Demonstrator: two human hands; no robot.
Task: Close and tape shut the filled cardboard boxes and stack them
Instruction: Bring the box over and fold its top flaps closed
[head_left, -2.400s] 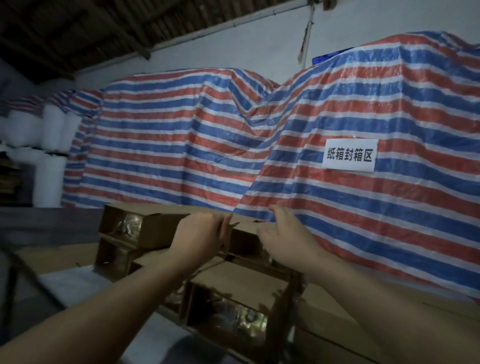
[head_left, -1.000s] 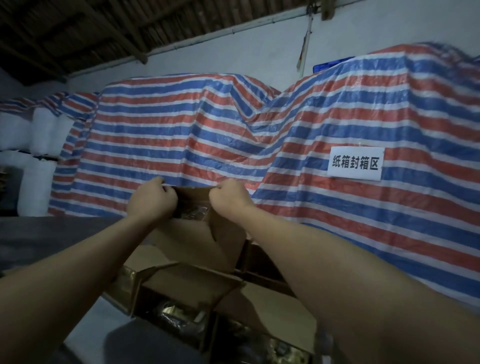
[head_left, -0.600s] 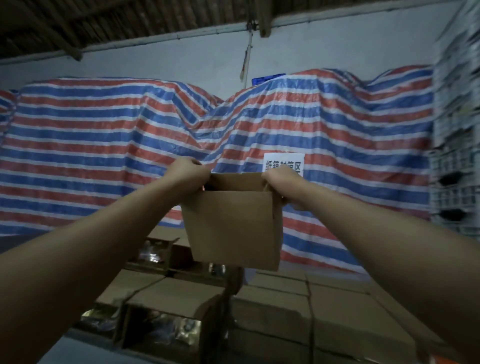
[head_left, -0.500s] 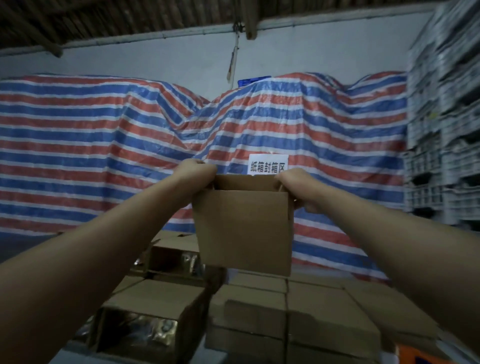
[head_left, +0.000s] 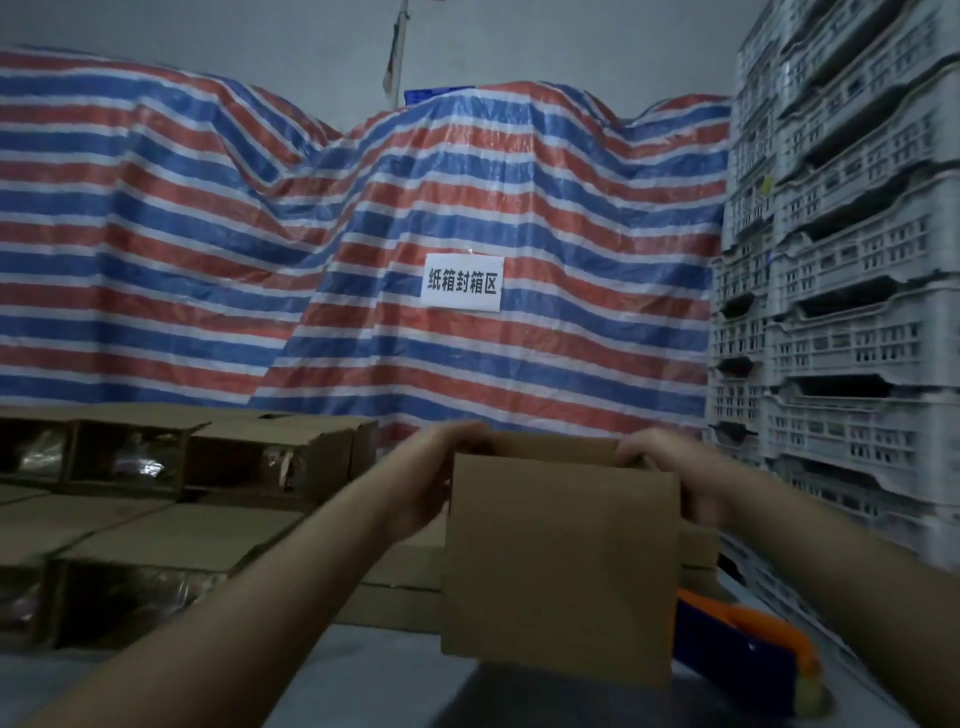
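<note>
1. Cardboard box (head_left: 561, 566) is held up in front of the person, one hand on each side, above the grey work surface (head_left: 384, 675).
2. Left hand (head_left: 431, 478) grasps the box's upper left edge, fingers curled over the rim; right hand (head_left: 670, 467) grips the upper right corner likewise.
3. Box top faces away and up; whether its flaps are closed cannot be told.
4. Both hands sit equally near, at opposite ends of its width.
5. Blue-and-orange tape dispenser (head_left: 743, 639) lies low right, just beside the box, nearer the right hand.
6. Open filled boxes (head_left: 156, 457) stand well left.

box (head_left: 561, 561) contents hidden, tape dispenser (head_left: 748, 644) half-covered
</note>
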